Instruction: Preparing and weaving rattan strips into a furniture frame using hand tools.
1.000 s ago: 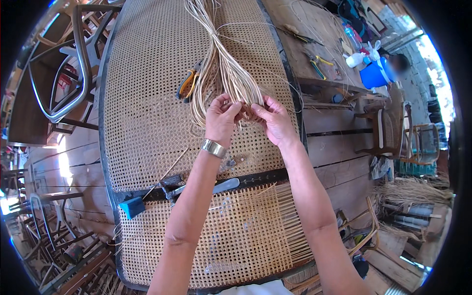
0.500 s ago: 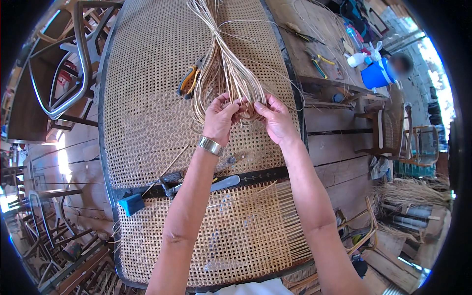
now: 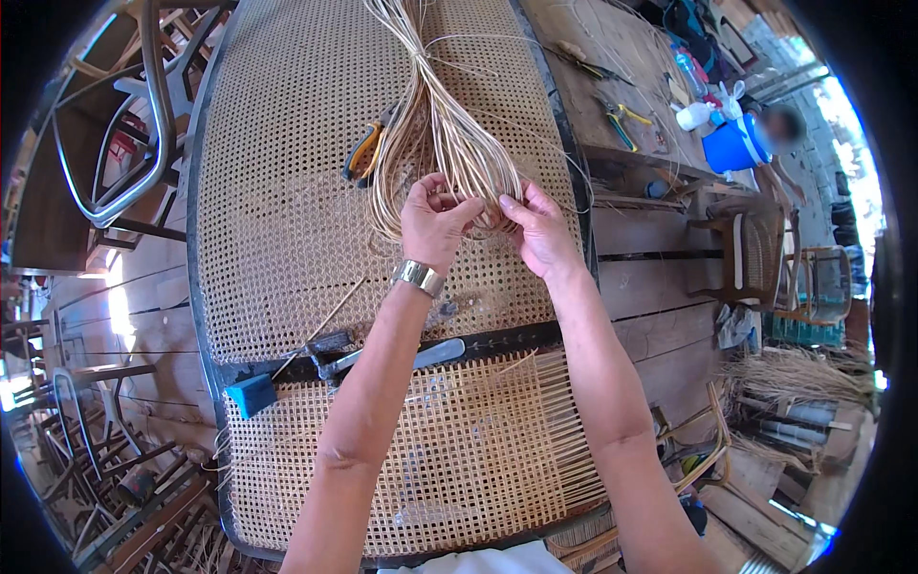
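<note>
A looped bundle of thin rattan strands (image 3: 464, 143), gathered tight near its far end, lies on a woven cane panel (image 3: 287, 153). My left hand (image 3: 435, 222), with a metal watch on the wrist, is closed at the near end of the loop, its thumb and fingers pinching strands. On the loop's right side my right hand (image 3: 537, 228) grips strands between thumb and fingers. Just left of the bundle rest orange-handled pliers (image 3: 363, 153). Nearer me, a hammer (image 3: 330, 356), a thin stick (image 3: 325, 323) and a flat metal blade (image 3: 440, 353) lie by the dark crossbar.
A blue block (image 3: 252, 394) sits at the panel's left edge. On the bench to the right are yellow-handled pliers (image 3: 623, 122) and a blue bucket (image 3: 734, 145); a person (image 3: 779, 172) is beyond. Chair frames (image 3: 124, 411) crowd the left, loose fibre (image 3: 794, 373) the right.
My left hand has shifted slightly to the right and turned, its thumb now reaching further across the strands. My right hand stays almost in place on the loop.
</note>
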Tool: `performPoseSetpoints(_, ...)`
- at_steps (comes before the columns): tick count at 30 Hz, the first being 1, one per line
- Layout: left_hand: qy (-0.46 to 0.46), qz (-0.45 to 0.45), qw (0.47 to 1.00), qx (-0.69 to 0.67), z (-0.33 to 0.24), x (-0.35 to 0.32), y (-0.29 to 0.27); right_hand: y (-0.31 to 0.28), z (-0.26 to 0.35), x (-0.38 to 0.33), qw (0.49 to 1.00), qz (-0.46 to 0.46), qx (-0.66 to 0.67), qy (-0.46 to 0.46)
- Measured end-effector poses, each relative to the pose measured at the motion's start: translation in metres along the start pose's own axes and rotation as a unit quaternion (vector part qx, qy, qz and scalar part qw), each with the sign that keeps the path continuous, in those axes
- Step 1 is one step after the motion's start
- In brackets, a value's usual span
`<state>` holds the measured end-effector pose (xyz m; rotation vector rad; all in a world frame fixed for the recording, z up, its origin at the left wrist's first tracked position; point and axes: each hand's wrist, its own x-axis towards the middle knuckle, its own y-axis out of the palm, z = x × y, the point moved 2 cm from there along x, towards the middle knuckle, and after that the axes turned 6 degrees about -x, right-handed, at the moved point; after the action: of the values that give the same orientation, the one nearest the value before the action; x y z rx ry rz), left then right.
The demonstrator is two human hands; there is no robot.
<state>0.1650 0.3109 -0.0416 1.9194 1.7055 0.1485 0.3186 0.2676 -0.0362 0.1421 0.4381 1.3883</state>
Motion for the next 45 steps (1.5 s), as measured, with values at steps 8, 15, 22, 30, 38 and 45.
performPoseSetpoints(8, 0.035, 0.007, 0.999, 0.027, 0.007, 0.001, 0.0, 0.001, -0.001, 0.0, 1.0, -0.01, -0.011, -0.006)
performPoseSetpoints(15, 0.004, -0.011, 0.984, 0.179, 0.022, 0.009, -0.011, 0.004, 0.001, -0.005, 1.0, 0.008, -0.016, 0.014)
performPoseSetpoints(22, 0.024, 0.026, 0.976, 0.215, 0.023, 0.005, -0.002, 0.001, -0.008, 0.0, 1.0, 0.002, -0.027, -0.008)
performPoseSetpoints(30, 0.078, -0.012, 0.986, 0.15, 0.005, -0.051, -0.006, 0.01, 0.006, -0.004, 0.997, -0.024, -0.07, -0.037)
performPoseSetpoints(38, 0.235, 0.274, 0.887, 0.287, -0.002, -0.218, -0.026, 0.024, 0.002, -0.015, 0.992, -0.035, -0.116, -0.032)
performPoseSetpoints(45, -0.087, 0.027, 0.994, 0.064, 0.014, -0.283, -0.044, 0.038, -0.002, -0.089, 0.934, -0.214, -0.266, 0.101)
